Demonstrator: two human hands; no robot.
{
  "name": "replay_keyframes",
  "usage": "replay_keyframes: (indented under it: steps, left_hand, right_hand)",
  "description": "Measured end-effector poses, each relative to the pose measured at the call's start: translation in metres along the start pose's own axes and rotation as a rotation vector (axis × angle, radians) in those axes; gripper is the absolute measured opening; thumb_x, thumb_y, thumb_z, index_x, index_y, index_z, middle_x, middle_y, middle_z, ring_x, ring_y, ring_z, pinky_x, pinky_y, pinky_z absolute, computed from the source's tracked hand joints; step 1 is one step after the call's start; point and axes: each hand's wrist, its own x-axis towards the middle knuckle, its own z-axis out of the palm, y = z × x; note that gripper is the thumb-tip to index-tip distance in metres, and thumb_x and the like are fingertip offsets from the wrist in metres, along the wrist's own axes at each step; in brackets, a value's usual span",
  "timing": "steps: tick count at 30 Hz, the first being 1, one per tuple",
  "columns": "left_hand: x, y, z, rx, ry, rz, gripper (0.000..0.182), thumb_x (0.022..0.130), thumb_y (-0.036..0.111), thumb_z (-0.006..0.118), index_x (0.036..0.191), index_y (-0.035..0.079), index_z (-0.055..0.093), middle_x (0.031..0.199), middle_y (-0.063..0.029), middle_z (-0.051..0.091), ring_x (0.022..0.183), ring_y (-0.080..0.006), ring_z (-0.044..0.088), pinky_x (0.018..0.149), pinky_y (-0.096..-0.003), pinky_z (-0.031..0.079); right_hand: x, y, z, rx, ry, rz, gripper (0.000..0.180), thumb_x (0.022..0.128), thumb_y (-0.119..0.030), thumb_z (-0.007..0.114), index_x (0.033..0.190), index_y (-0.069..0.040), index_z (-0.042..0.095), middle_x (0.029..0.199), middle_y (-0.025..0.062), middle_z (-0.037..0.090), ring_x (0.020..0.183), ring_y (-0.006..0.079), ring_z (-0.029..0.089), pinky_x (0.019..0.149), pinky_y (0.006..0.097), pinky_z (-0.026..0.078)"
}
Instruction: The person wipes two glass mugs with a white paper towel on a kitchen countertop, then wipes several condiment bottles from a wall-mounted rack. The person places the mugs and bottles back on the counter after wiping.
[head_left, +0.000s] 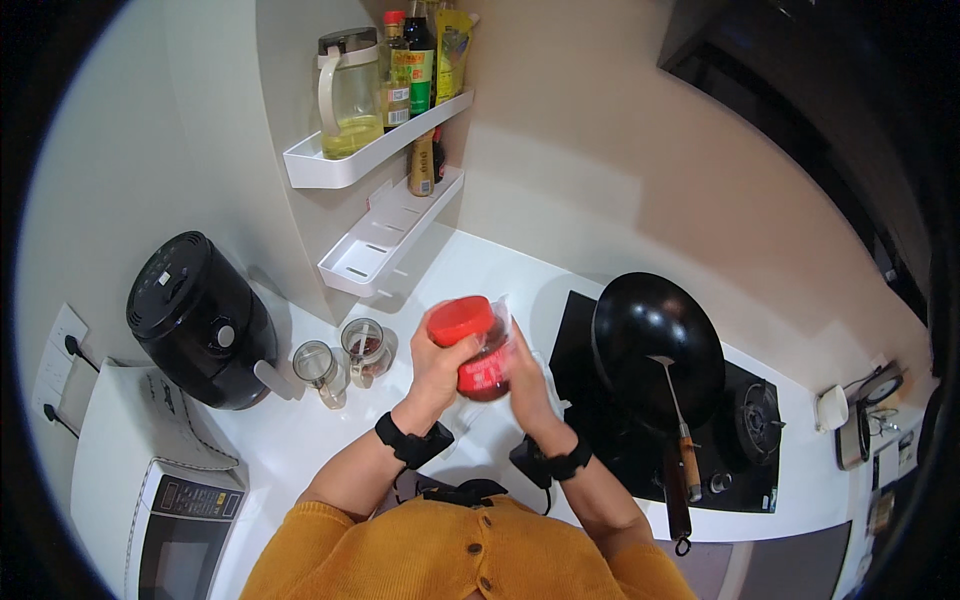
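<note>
My left hand (433, 367) grips a jar (486, 373) with a red lid and a red label that bears writing. The jar is tilted above the white counter. Against its right side, my right hand (531, 386) presses a thin white tissue or wipe (501, 309); this hand is blurred and its fingertips are partly hidden. More crumpled white material (553, 379) shows beside and below the right hand. To the left of my hands stand two glass seasoning jars, one (315, 364) looking almost empty, the other (366, 346) with dark red contents.
A black wok (660, 330) with a wooden-handled spatula (686, 450) sits on the black gas hob (581, 360) at right. At left are a black air fryer (199, 322) and a covered microwave (187, 540). White wall shelves (367, 169) hold an oil jug (351, 97) and bottles.
</note>
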Motion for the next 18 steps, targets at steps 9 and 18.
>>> replay_keyframes:
  steps: [9, 18]
  left_hand:
    - [0.002, 0.006, -0.004, -0.005, -0.171, -0.001, 0.058, 0.066, 0.01, 0.074, 0.117, -0.002, 0.05, 0.107, -0.0105, 0.061, 0.096, -0.0176, 0.059, 0.088, -0.0315, 0.046]
    - [0.005, 0.009, 0.003, 0.473, -0.138, 0.415, 0.066, 0.059, 0.017, 0.076, 0.115, 0.0, 0.046, 0.104, -0.0102, 0.059, 0.097, -0.02, 0.059, 0.087, -0.033, 0.046]
  right_hand:
    - [0.004, -0.005, 0.001, 0.514, 0.106, 0.394, 0.048, 0.1, -0.033, 0.032, 0.135, -0.001, 0.036, 0.127, 0.0118, 0.05, 0.117, 0.0184, 0.048, 0.1, 0.0298, 0.037]
    - [-0.019, 0.01, 0.014, 1.17, 0.208, 0.716, 0.043, 0.099, -0.038, 0.036, 0.133, -0.013, 0.038, 0.133, 0.0071, 0.045, 0.123, 0.0227, 0.044, 0.104, 0.0436, 0.035]
